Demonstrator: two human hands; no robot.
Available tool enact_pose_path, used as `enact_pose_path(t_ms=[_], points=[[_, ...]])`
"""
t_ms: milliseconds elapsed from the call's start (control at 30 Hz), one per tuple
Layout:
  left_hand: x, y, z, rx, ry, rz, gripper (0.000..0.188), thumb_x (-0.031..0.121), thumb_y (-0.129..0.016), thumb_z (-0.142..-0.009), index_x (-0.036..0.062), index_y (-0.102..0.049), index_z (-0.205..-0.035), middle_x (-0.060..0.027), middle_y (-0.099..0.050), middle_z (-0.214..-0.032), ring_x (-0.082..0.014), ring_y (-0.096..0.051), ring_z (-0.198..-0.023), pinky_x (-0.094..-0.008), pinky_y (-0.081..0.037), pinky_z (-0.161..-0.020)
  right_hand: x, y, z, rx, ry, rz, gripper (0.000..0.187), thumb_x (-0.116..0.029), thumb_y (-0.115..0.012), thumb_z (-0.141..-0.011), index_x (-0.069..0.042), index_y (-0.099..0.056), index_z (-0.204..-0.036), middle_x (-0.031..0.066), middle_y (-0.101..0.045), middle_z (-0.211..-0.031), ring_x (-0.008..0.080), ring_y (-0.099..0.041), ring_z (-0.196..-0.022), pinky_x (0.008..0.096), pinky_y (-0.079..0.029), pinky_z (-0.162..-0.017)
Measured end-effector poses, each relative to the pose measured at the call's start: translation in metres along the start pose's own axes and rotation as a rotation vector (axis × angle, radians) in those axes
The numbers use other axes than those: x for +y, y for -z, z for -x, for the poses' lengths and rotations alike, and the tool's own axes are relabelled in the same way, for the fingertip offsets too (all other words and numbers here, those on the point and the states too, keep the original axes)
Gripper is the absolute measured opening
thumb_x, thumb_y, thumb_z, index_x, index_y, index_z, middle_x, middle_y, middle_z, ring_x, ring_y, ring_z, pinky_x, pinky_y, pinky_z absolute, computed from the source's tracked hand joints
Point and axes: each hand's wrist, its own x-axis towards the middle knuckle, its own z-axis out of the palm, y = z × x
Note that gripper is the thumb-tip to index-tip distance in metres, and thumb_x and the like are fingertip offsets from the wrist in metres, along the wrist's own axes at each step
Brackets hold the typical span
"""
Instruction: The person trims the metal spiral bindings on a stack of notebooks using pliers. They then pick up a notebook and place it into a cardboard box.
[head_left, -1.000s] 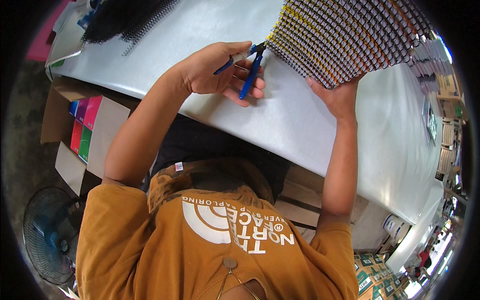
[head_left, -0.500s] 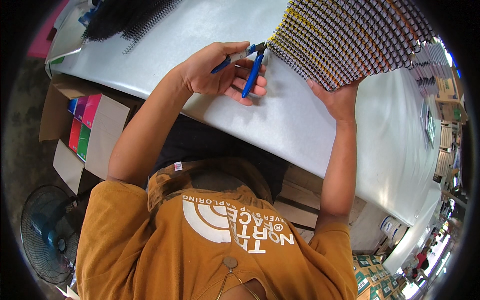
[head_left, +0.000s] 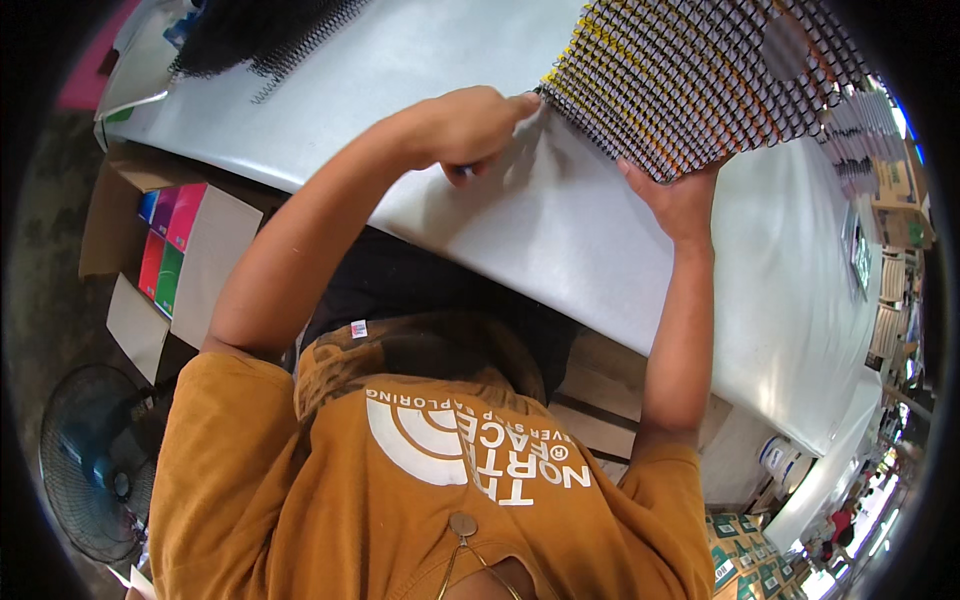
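A thick fanned stack of spiral-bound notebooks (head_left: 680, 90), with rows of black wire coils and yellow to orange edges, rests on the table at the far right. My right hand (head_left: 680, 200) grips its near lower corner, thumb on the near side, other fingers hidden behind. At the stack's left corner, my left hand (head_left: 465, 125) is turned back up and curled, one fingertip reaching the coil ends. The blue-handled wire cutters are almost wholly hidden inside that hand; only a dark bluish bit shows below the curled fingers.
Loose black plastic coils (head_left: 270, 45) lie at the far left of the silvery-covered table (head_left: 790, 290). More bound notebooks (head_left: 855, 140) stand at the right, near cardboard boxes (head_left: 900, 190). Below the left edge are an open carton with colourful packs (head_left: 165, 250) and a fan (head_left: 100, 465).
My left hand has rolled over from palm-up and closed, hiding the wire cutters that were at the coil ends. Its fingertip is now there. My right hand stays on the stack.
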Motion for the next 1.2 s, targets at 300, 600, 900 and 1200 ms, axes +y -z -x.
enact_pose_path(t_ms=[300, 600, 900, 1200], points=[[-0.024, 0.009, -0.010, -0.331, 0.120, 0.921, 0.051, 0.043, -0.031, -0.096, -0.0023, -0.051, -0.108, -0.0140, -0.063, -0.087, -0.0235, -0.065, -0.084, -0.0419, -0.055, -0.070, 0.000, 0.002, -0.002, 0.007, 0.007, 0.034, 0.097, -0.015, -0.084, -0.059, 0.005, -0.020, -0.130, 0.0163, -0.034, -0.126, 0.0261, -0.037, -0.117, 0.0367, -0.024, -0.106], [0.010, 0.008, -0.002, -0.004, -0.048, -0.313, 0.047, 0.039, -0.040, -0.093, -0.0034, -0.061, -0.094, -0.0172, -0.062, -0.081, -0.0270, -0.063, -0.069, -0.0383, -0.051, -0.061, -0.001, 0.003, 0.000, 0.017, -0.010, 0.037, 0.107, -0.018, -0.086, -0.056, 0.005, -0.016, -0.133, 0.0182, -0.029, -0.132, 0.0280, -0.034, -0.120, 0.0385, -0.023, -0.107], [-0.063, 0.050, -0.009, 0.879, -0.123, -0.745, 0.051, 0.036, -0.060, -0.083, 0.0046, -0.049, -0.121, -0.0186, -0.054, -0.113, -0.0368, -0.052, -0.103, -0.0496, -0.038, -0.090, 0.012, 0.027, 0.007, -0.277, -0.349, -0.051, 0.116, -0.015, -0.092, -0.040, 0.006, -0.025, -0.132, 0.0153, -0.037, -0.134, 0.0248, -0.041, -0.119, 0.0342, -0.036, -0.101], [-0.010, -0.051, 0.000, 0.196, -0.718, 0.455, 0.085, 0.048, -0.039, -0.093, -0.0085, 0.003, -0.141, -0.0290, -0.009, -0.147, -0.0339, -0.007, -0.139, -0.0362, -0.009, -0.113, 0.009, 0.019, -0.004, -0.225, -0.462, -0.083, 0.090, -0.005, -0.089, -0.039, 0.000, -0.050, -0.119, 0.0090, -0.056, -0.117, 0.0226, -0.052, -0.106, 0.0341, -0.042, -0.096]])
